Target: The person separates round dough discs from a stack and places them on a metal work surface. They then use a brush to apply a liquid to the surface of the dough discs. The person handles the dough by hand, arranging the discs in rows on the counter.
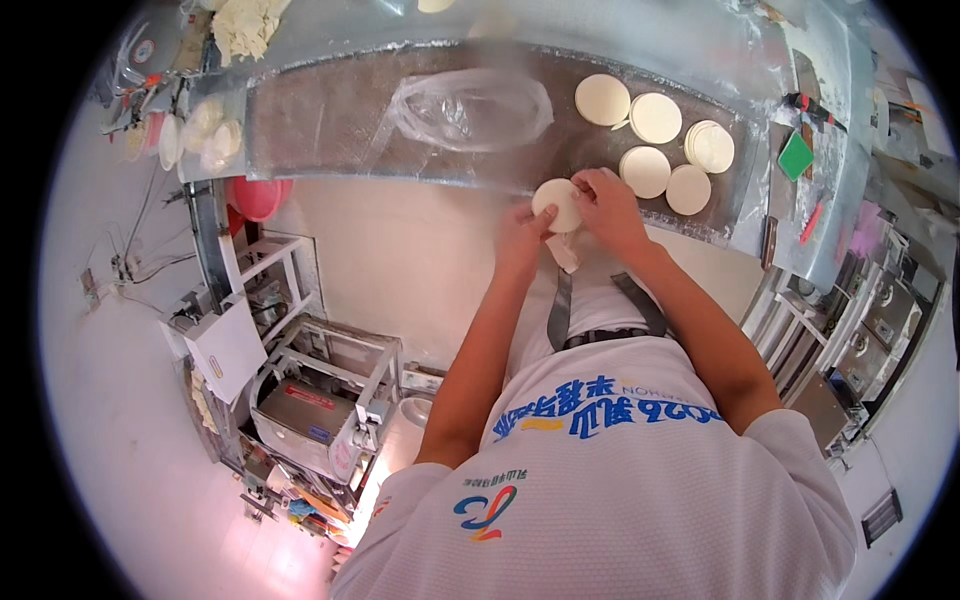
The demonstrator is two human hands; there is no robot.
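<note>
A pale round dough disc (556,203) is held at the near edge of the metal worktable (330,120). My left hand (523,232) grips its lower left side. My right hand (607,205) covers its right side with fingers curled over it. A small pale strip of dough (563,253) hangs just below the disc between my hands. Several more flat round dough discs (655,145) lie on the table just beyond my right hand, some stacked.
A crumpled clear plastic bag (470,108) lies on the table left of the discs. A heap of dough scraps (245,25) sits far left. A metal machine (310,400) and a red basin (257,195) stand on the floor at left. A green card (796,155) lies right.
</note>
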